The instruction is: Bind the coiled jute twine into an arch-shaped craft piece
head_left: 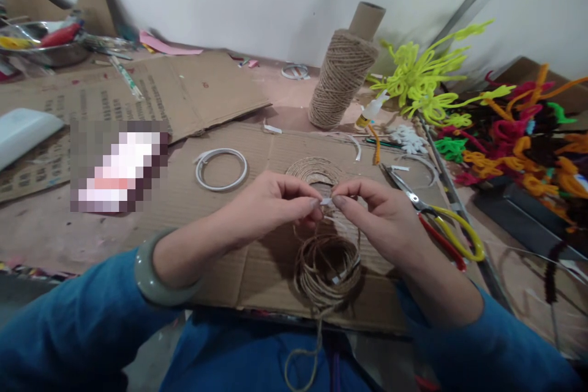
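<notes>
My left hand (287,199) and my right hand (379,205) meet over the cardboard sheet (266,245), fingertips closed. Between them they pinch a small white strip (326,201); its exact kind is hard to make out. Just below hangs or rests a loose coil of jute twine (312,278), with a bit of white on its right side and a tail looping over the front edge. Behind my fingers lies a flat, round-wound piece of twine (316,165), partly hidden. Scissors (436,226) with red and yellow handles lie right of my right hand.
A tall twine spool (342,76) stands at the back, with a glue bottle (371,111) beside it. A pale ring-shaped coil (245,174) lies left. Bright pipe-cleaner flowers (413,82) crowd the right. A blurred-out phone-like object (122,168) and a metal bowl (68,56) are left.
</notes>
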Demonstrator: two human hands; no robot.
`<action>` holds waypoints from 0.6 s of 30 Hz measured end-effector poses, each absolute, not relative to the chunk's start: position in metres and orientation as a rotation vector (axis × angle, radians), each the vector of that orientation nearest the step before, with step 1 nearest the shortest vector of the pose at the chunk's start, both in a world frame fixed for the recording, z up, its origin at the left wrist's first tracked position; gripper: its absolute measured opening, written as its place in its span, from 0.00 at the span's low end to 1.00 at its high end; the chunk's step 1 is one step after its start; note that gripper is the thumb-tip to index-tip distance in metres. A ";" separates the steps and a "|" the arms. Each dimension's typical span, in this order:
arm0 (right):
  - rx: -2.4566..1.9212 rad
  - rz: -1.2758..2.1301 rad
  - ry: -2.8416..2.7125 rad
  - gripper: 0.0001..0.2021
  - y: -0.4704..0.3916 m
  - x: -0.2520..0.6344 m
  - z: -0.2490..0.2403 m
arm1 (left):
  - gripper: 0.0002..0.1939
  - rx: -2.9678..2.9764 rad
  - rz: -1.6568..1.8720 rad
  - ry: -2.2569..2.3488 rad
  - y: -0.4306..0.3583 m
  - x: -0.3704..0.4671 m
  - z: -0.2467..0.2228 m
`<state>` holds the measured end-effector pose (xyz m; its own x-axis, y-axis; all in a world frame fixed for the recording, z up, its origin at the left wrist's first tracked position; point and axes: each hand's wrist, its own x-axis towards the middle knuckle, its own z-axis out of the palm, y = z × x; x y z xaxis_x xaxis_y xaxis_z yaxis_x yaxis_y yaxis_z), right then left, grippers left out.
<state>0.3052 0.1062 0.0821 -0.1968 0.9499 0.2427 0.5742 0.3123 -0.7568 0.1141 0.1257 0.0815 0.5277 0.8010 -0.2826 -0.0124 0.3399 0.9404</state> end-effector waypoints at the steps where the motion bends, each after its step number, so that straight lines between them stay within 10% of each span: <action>1: -1.352 0.690 -1.880 0.06 0.106 0.305 0.082 | 0.04 1.106 0.625 0.873 0.126 0.114 0.081; 18: -1.311 0.720 -1.873 0.04 0.106 0.306 0.076 | 0.06 1.166 0.622 0.893 0.126 0.114 0.080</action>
